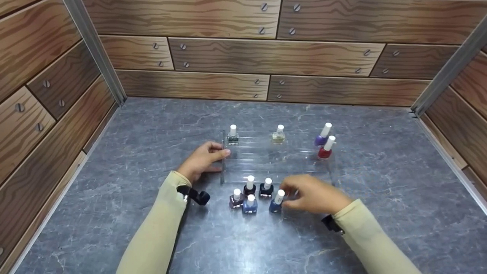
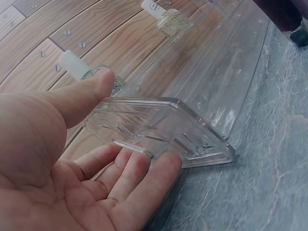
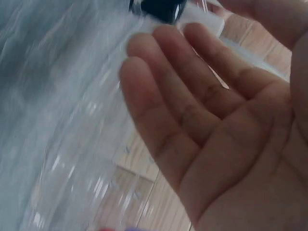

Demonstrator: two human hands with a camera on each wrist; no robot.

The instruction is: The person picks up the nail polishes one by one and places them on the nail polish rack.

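My left hand (image 1: 203, 160) grips the left end of a clear stepped display rack (image 2: 168, 103), thumb over the edge and fingertips against the outer side of the end panel. Just in front of the rack, my right hand (image 1: 314, 194) has its thumb and fingertips right beside a blue nail polish bottle (image 1: 276, 205) with a white cap. In the right wrist view its fingers (image 3: 202, 96) are loosely extended, and a dark bottle (image 3: 159, 9) shows past the fingertips. Close by stand a lighter blue bottle (image 1: 250, 206), a dark purple one (image 1: 236, 200) and two blackish ones.
On the rack stand a green glitter bottle (image 1: 233, 137), a pale glitter bottle (image 1: 278, 137), a purple one (image 1: 321, 140) and a red one (image 1: 325, 152) at the right end. Wood-patterned walls (image 1: 220, 55) enclose the grey marbled table (image 1: 133, 198).
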